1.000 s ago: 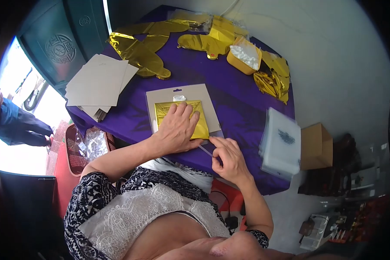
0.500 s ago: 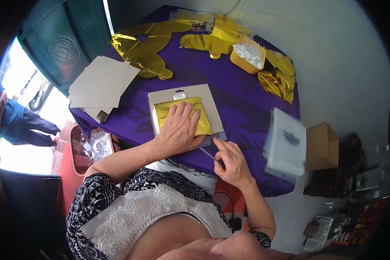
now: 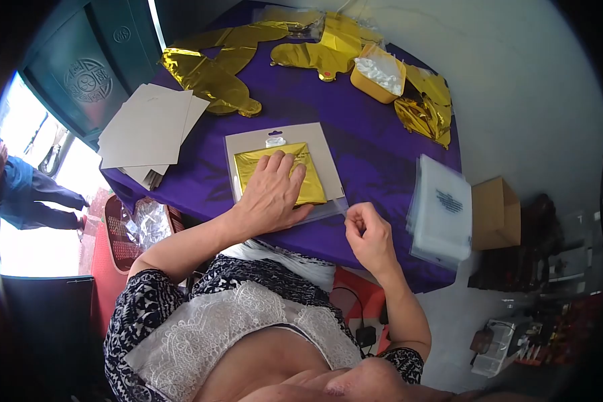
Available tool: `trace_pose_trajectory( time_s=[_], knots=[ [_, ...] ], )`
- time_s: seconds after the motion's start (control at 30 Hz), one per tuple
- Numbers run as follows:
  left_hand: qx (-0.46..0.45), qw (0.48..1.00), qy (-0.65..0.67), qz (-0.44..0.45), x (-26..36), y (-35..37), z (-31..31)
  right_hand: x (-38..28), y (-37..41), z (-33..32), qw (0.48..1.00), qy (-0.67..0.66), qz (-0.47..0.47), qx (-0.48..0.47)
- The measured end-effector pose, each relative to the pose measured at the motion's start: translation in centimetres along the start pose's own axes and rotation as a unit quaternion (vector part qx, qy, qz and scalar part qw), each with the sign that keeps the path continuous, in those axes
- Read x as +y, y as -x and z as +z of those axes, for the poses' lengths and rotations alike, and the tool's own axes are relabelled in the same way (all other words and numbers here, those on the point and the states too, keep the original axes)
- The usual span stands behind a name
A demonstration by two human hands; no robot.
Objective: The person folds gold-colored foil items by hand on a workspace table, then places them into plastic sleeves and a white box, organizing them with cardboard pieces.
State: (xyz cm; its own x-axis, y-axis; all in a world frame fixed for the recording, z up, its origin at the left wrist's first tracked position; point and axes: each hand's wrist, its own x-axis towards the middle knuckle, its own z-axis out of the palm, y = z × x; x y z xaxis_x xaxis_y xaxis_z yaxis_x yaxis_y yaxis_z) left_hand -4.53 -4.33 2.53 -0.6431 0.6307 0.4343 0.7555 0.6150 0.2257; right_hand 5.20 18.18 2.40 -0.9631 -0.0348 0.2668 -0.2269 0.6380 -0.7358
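Note:
My left hand (image 3: 273, 191) lies palm down with fingers stretched over a folded gold foil balloon (image 3: 311, 181). The balloon rests against a beige card (image 3: 316, 139) with a hang hole. Around the card and balloon is a clear plastic bag (image 3: 338, 209), and a small white item (image 3: 275, 142) shows just above the foil. At the bag's lower right corner my right hand (image 3: 370, 236) is closed, thumb and forefinger pinching the clear plastic edge. Whether a thin strip is also between those fingers is too small to tell.
Beige cards (image 3: 144, 130) are stacked left. Gold foil balloons (image 3: 231, 80) and a yellow tub (image 3: 375, 84) with white pieces lie at the back. Clear bags (image 3: 442, 208) and a cardboard box (image 3: 496, 214) are right. A red basket (image 3: 120, 241) stands below left; a person (image 3: 33, 191) is outside.
My right hand has moved slightly right and its fingers have closed on the bag's lower right corner. The left hand still presses on the foil. The whole view has shifted a little.

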Motion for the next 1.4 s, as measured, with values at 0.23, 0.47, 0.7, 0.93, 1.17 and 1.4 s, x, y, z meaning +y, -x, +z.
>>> trace_pose_trajectory(
  time_s=[0.23,0.47,0.7,0.93,1.17,1.4],
  knots=[
    [-0.014,0.999,0.025,0.029,0.4,1.0,-0.4,-1.3,0.4,0.1,0.998,-0.021,0.046,0.026],
    [-0.017,0.998,0.035,0.048,1.5,2.3,-0.4,-1.6,0.4,0.1,0.995,0.087,-0.024,0.036],
    [-0.018,0.998,0.026,0.051,1.3,2.4,-0.4,-2.7,1.7,0.0,0.98,0.185,-0.071,0.026],
    [-0.012,0.998,0.051,0.046,1.3,2.6,-0.2,-4.0,3.5,-0.8,0.973,0.225,-0.05,0.001],
    [-0.009,0.998,0.051,0.046,1.4,2.7,-0.1,-3.6,4.1,-0.2,0.966,0.254,-0.049,-0.013],
    [-0.009,0.998,0.049,0.041,1.4,2.8,-0.2,-3.5,2.7,0.6,0.964,0.257,-0.063,-0.014]
  ],
)
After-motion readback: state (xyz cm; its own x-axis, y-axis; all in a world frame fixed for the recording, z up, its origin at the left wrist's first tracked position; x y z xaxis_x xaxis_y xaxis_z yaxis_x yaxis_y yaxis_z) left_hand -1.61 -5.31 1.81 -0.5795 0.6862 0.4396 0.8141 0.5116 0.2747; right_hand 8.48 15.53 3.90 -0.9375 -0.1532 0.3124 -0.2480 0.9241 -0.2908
